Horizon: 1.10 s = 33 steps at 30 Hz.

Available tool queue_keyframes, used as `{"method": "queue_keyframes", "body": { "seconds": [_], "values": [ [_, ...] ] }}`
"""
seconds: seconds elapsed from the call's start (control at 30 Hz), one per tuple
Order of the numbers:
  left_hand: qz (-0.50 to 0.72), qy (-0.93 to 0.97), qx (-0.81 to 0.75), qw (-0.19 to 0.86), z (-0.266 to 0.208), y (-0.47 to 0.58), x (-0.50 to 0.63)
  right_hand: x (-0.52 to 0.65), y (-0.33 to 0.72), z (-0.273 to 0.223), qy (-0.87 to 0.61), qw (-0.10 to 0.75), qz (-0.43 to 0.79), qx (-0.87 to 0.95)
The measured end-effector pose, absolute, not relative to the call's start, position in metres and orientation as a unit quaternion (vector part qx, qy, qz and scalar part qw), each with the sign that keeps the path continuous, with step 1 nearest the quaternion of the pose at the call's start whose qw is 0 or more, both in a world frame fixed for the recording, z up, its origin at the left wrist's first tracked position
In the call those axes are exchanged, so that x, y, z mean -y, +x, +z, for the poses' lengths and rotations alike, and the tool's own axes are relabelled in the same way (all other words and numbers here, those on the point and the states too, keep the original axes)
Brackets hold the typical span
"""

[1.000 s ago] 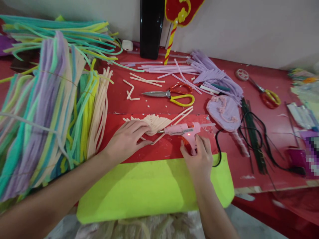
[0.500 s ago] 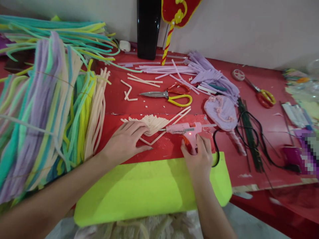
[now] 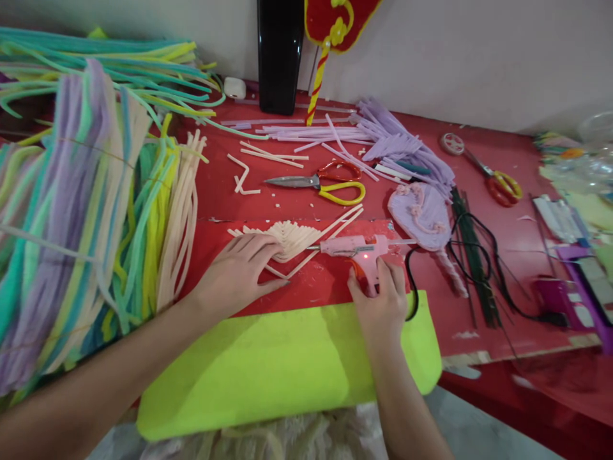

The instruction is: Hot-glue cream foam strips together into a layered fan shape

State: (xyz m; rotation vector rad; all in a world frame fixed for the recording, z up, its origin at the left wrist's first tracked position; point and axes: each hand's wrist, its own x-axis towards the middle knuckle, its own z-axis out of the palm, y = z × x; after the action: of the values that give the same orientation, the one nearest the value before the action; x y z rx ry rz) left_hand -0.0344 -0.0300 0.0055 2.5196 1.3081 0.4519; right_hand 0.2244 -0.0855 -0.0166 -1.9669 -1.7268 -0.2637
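My right hand (image 3: 380, 300) is closed round the handle of a pink hot glue gun (image 3: 349, 246), whose small light glows. A clear glue stick sticks out of its back, and the nozzle points left at a leaf-shaped piece of peach pipe cleaners (image 3: 292, 236) on the table. My left hand (image 3: 244, 265) lies over the left side of that piece, fingers stretched out and thumb apart. A bent peach pipe cleaner (image 3: 304, 263) makes a V along its lower edge, close to my left thumb. Behind lie scissors (image 3: 316, 182) with one red and one yellow handle loop.
Bundles of coloured pipe cleaners (image 3: 86, 211) fill the left side. Lilac pipe cleaners (image 3: 393, 137) and a lilac fan-shaped piece (image 3: 421, 217) lie right of the scissors. A black cord (image 3: 488, 243) crosses green stems. A lime-green mat (image 3: 268, 370) covers the near edge.
The whole view has shifted slightly, so things sit a little farther left. Both hands and the glue gun keep nearly the same place over the peach piece.
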Motion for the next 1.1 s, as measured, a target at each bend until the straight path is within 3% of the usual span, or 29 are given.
{"method": "queue_keyframes", "body": {
  "seconds": [1.1],
  "values": [
    [0.151, 0.867, -0.457, 0.129, 0.0033, -0.0340, 0.0300, 0.0834, 0.2250, -0.0123, -0.769, 0.255, -0.075, 0.581]
  ]
}}
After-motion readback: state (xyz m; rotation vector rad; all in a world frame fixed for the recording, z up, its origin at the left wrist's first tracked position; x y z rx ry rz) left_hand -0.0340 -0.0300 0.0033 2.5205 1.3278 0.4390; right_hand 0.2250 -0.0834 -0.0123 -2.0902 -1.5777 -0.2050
